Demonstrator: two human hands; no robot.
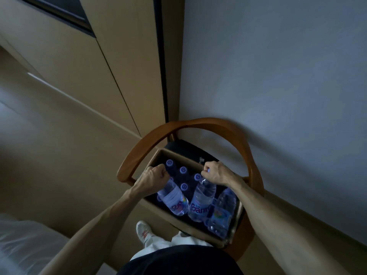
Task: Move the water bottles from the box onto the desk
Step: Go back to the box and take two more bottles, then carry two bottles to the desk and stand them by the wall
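An open cardboard box [156,156] sits on the seat of a wooden chair [200,124]. Several upright water bottles fill it, their round caps [183,170] showing. My left hand [155,175] grips one clear bottle [174,197] by its top, and the bottle hangs tilted above the box. My right hand [215,173] holds a second bottle [202,201] by its cap, also lifted and tilted. A third bottle [223,211] shows under my right forearm; I cannot tell whether it is held. No desk is in view.
The chair stands in a corner against a pale wall [278,76] and beige wooden panels [79,76]. Its curved armrest rings the box. A white bed edge [21,241] lies at the lower left. My shoe [143,231] stands on the floor before the chair.
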